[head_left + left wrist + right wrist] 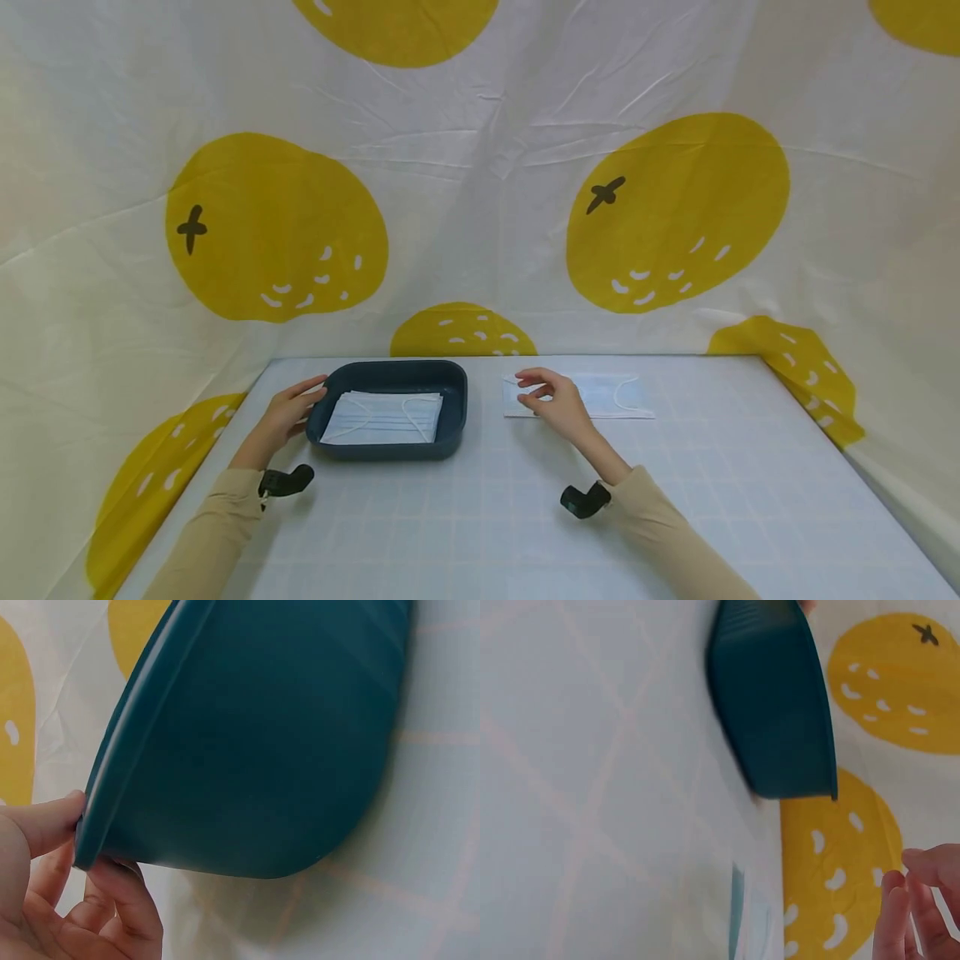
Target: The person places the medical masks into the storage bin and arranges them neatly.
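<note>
At the left stands a dark blue-green plastic basin (pixel 386 452), with a stack of pale blue face masks (pixel 384 419) lying in it, ear loops on top. My left hand (pixel 283 418) pinches the basin's left rim; in the left wrist view the thumb lies on the rim (pixel 112 780) and the fingers are under it. To the right of the basin a face mask (pixel 609 395) lies flat on the table, partly hidden by my right hand (pixel 558 407). That hand hovers over the mask's left part, fingers loosely bent, holding nothing.
A pale table (pixel 480 525) with a faint grid carries everything. Behind it hangs a white cloth (pixel 480 208) printed with yellow fruit shapes. A black wrist camera (pixel 287 481) is on the left wrist and another black camera (pixel 585 500) on the right.
</note>
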`<state>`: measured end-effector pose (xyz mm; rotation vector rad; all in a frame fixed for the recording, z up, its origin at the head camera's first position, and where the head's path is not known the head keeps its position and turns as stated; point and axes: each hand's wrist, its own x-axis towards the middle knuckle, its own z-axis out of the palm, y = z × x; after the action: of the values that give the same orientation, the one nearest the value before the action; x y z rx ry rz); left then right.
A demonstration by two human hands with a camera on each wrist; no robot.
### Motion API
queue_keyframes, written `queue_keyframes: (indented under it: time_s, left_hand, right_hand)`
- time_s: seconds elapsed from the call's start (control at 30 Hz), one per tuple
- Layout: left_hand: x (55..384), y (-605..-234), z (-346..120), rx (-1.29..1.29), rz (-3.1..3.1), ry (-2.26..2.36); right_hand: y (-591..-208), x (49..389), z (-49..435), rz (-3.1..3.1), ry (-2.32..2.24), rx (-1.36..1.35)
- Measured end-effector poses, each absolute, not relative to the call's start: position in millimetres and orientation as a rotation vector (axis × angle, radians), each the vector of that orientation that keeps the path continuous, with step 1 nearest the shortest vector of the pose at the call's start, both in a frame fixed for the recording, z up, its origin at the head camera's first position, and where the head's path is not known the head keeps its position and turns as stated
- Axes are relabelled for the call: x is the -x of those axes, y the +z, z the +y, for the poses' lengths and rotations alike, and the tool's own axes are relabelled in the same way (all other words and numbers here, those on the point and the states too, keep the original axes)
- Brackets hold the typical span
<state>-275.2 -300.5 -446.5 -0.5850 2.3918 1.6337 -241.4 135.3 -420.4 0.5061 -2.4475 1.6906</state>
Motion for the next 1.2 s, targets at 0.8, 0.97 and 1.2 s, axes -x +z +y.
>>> queue_keyframes:
  time_s: [0.8, 0.97, 1.2]
  left_hand:
    - [274.1, -451.4, -301.4, 0.641, 2.448, 1.650]
    - [272.9, -451.0, -298.2, 0.627, 2.479, 1.638]
    - [271.6, -450.0, -298.5, 0.587, 2.512, 1.595]
  right_hand:
    - [-457.8, 241.9, 256.3, -2.577, 1.458, -0.320]
    - [-463.9, 244.7, 282.0, -2.603, 1.395, -0.299]
    - [-470.1, 248.9, 304.6, -2.617, 1.371, -0.240]
